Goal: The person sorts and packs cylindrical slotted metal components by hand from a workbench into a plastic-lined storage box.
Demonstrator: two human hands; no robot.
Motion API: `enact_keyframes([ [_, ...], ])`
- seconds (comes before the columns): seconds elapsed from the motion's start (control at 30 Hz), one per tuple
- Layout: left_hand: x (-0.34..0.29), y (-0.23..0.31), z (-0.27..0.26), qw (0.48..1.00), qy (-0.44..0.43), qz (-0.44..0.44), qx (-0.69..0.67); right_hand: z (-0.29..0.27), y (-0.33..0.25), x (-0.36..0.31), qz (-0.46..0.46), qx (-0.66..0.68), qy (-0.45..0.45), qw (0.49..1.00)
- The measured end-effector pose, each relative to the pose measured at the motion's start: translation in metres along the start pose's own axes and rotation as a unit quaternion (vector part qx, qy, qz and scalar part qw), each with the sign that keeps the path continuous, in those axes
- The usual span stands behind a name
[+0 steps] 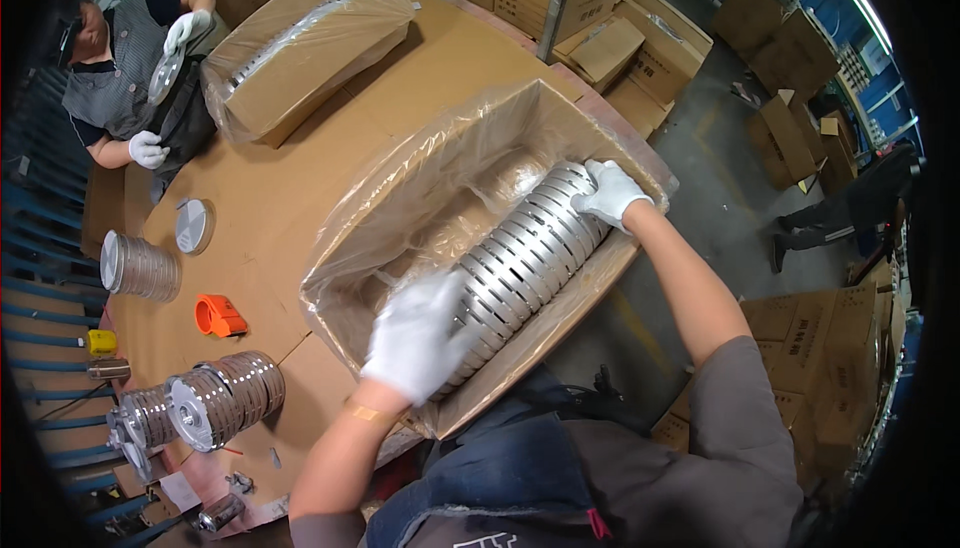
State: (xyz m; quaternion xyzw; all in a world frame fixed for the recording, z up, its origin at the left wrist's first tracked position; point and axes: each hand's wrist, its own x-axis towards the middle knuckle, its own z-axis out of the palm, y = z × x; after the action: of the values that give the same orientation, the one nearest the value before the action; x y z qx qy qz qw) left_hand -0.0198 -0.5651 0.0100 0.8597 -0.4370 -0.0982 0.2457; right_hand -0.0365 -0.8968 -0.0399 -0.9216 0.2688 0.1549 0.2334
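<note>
A long row of silver metal discs [530, 253], standing on edge face to face, lies along the near right side of a cardboard box [640, 173] lined with clear plastic. My right hand [612, 194], in a white glove, is bent round the far end of the row, thumb on the discs. My left hand [412, 340], also white-gloved, is over the row's near end and smeared by motion. How its fingers lie on the discs cannot be made out. The left part of the box shows crumpled plastic lining [440, 238].
A second lined box [300, 68] stands at the back left, beside a co-worker [140, 78] handling a metal disc. Disc stacks [225, 398], an orange tape dispenser [220, 316] and a round disc [194, 226] sit on the cardboard-covered table [300, 238]. A metal post [556, 8] rises at the far edge.
</note>
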Motion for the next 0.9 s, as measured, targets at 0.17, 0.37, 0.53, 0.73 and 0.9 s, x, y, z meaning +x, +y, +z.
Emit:
enact_keyframes([
  [0.17, 0.065, 0.012, 0.074, 0.993, -0.107, -0.052, 0.021, -0.002, -0.009, 0.001, -0.019, 0.007, -0.037, 0.999],
  [0.37, 0.083, -0.001, 0.107, 0.994, -0.067, -0.076, 0.041, 0.002, -0.006, -0.001, -0.033, -0.004, -0.052, 0.998],
  [0.53, 0.111, -0.032, 0.068, 0.966, -0.067, -0.231, -0.096, 0.011, 0.015, 0.031, -0.117, 0.379, 0.012, 0.918],
  [0.73, 0.094, -0.052, 0.070, 0.951, -0.099, -0.258, -0.136, 0.015, 0.018, 0.037, -0.081, 0.404, 0.025, 0.911],
  [0.9, 0.094, -0.031, 0.050, 0.907, -0.200, -0.363, -0.080, 0.021, 0.028, 0.047, -0.052, 0.245, -0.076, 0.965],
])
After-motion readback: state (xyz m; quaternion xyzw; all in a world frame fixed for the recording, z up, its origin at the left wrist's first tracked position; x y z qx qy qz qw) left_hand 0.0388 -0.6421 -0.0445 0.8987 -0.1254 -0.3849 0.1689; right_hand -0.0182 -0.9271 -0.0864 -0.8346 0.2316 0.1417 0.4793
